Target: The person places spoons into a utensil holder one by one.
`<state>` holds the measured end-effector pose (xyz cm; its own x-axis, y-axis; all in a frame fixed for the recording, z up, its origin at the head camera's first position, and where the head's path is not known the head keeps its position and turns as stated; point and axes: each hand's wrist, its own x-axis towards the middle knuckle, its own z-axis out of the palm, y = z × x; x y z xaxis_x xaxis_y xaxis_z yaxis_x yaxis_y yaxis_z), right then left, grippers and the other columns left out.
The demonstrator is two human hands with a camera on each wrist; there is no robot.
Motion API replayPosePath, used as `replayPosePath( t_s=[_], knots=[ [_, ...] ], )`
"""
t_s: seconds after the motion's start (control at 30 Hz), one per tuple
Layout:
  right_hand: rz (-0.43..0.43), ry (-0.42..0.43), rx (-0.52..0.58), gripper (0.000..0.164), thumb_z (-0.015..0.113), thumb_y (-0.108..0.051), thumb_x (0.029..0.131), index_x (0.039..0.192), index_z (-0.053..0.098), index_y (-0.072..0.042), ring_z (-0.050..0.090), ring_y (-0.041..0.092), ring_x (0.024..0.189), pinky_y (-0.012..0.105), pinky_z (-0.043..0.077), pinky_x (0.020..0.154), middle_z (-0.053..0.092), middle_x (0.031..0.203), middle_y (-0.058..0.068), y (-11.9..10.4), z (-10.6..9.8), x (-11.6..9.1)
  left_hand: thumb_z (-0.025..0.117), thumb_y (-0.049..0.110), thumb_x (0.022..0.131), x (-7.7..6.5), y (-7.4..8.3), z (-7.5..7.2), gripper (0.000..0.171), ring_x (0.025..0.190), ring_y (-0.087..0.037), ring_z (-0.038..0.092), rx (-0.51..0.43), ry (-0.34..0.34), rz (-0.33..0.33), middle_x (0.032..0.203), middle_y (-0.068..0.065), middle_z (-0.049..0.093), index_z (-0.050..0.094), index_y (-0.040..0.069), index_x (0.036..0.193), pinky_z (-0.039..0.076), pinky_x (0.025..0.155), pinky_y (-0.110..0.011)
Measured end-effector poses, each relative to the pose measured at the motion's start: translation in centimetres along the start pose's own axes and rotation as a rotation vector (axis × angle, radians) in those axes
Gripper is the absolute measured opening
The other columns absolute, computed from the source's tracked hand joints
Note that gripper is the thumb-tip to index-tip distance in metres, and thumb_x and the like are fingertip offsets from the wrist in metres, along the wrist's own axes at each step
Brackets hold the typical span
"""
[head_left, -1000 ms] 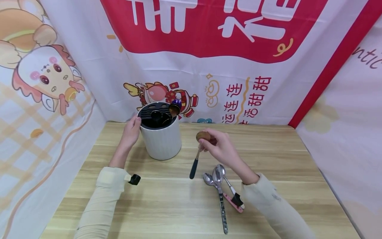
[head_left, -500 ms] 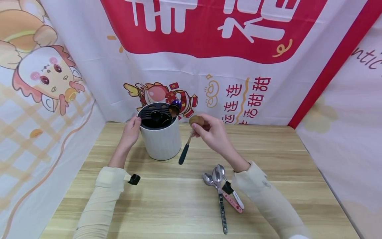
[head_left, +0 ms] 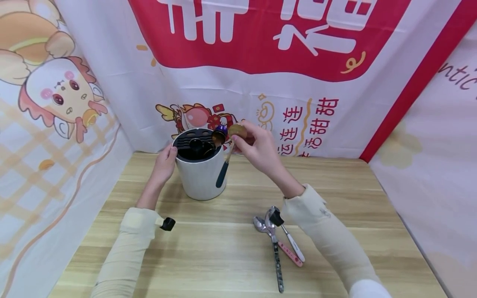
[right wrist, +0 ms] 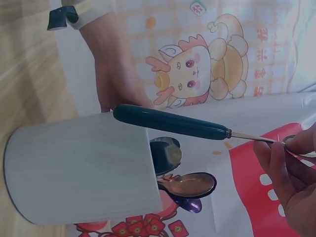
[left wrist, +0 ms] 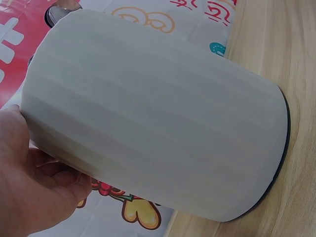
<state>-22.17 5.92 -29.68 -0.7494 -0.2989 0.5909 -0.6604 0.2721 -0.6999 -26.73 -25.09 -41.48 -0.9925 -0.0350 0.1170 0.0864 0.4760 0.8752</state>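
Note:
My right hand pinches a spoon close to its bowl, the dark green handle hanging downward. In the head view that handle overlaps the right side of a white ribbed utensil holder; the right wrist view shows the green handle across the holder's wall. My left hand holds the holder's left rim, thumb at the top edge, fingers curled along the side in the left wrist view. Several spoons stand in the holder's black insert, among them a copper-coloured one and a purple one.
On the wooden table lie three crossed spoons: one with a black patterned handle, one pink-handled, one white-handled. The right forearm reaches past them. A printed cloth backdrop hangs behind the holder.
My right hand has carried the green-handled spoon up and to the left, from over the table to beside the holder's rim. The left hand stays on the holder.

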Motion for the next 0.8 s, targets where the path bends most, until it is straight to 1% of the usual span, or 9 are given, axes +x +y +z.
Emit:
replayPosePath(
  t_s=[0.2, 0.33, 0.5, 0.63, 0.7, 0.8],
  knots=[
    [0.016, -0.012, 0.004, 0.016, 0.063, -0.011, 0.097, 0.111, 0.066, -0.003, 0.071, 0.016, 0.07, 0.025, 0.06, 0.062, 0.074, 0.094, 0.013, -0.7, 0.8, 2.1, 0.026, 0.041, 0.107, -0.1, -0.1, -0.1, 0.06, 0.148, -0.039, 0.029, 0.004, 0.008, -0.008, 0.158, -0.022, 0.034, 0.032, 0.006, 0.156, 0.023, 0.122, -0.054],
    [0.029, -0.012, -0.03, 0.017, 0.063, -0.012, 0.097, 0.112, 0.065, -0.005, 0.07, 0.015, 0.074, 0.023, 0.059, 0.066, 0.073, 0.096, 0.011, -1.2, 1.3, 3.4, 0.027, 0.041, 0.107, -0.2, -0.1, -0.1, 0.06, 0.148, -0.04, 0.028, 0.009, 0.005, -0.012, 0.159, -0.022, 0.033, 0.031, 0.006, 0.156, 0.023, 0.122, -0.054],
    [0.005, 0.011, -0.052, 0.019, 0.063, -0.012, 0.097, 0.114, 0.065, -0.005, 0.072, 0.017, 0.08, 0.022, 0.059, 0.069, 0.072, 0.098, 0.011, -1.4, 2.2, 4.8, 0.026, 0.041, 0.107, -0.2, 0.0, -0.1, 0.06, 0.149, -0.04, 0.027, 0.01, -0.005, -0.011, 0.159, -0.022, 0.032, 0.03, 0.006, 0.156, 0.022, 0.122, -0.055],
    [-0.011, 0.036, -0.087, 0.02, 0.062, -0.013, 0.097, 0.115, 0.064, -0.004, 0.072, 0.017, 0.082, 0.021, 0.059, 0.073, 0.072, 0.101, 0.012, -1.5, 2.9, 5.9, 0.026, 0.04, 0.107, -0.1, 0.0, -0.1, 0.06, 0.148, -0.04, 0.028, 0.003, -0.007, 0.006, 0.158, -0.023, 0.033, 0.031, 0.005, 0.156, 0.023, 0.122, -0.055],
    [-0.023, 0.046, -0.124, 0.019, 0.062, -0.013, 0.097, 0.114, 0.065, -0.005, 0.071, 0.016, 0.081, 0.019, 0.058, 0.075, 0.073, 0.101, 0.011, -1.4, 3.3, 6.4, 0.026, 0.039, 0.107, 0.0, -0.1, -0.1, 0.059, 0.148, -0.04, 0.029, 0.003, -0.008, 0.012, 0.158, -0.022, 0.034, 0.031, 0.005, 0.156, 0.023, 0.122, -0.055],
    [-0.049, 0.038, -0.155, 0.017, 0.061, -0.012, 0.097, 0.112, 0.065, -0.005, 0.068, 0.014, 0.078, 0.018, 0.058, 0.074, 0.072, 0.099, 0.01, -1.3, 3.9, 7.3, 0.026, 0.039, 0.107, 0.0, -0.1, -0.1, 0.059, 0.148, -0.039, 0.029, 0.003, -0.007, 0.018, 0.158, -0.022, 0.034, 0.031, 0.006, 0.156, 0.023, 0.122, -0.054]
  ],
)
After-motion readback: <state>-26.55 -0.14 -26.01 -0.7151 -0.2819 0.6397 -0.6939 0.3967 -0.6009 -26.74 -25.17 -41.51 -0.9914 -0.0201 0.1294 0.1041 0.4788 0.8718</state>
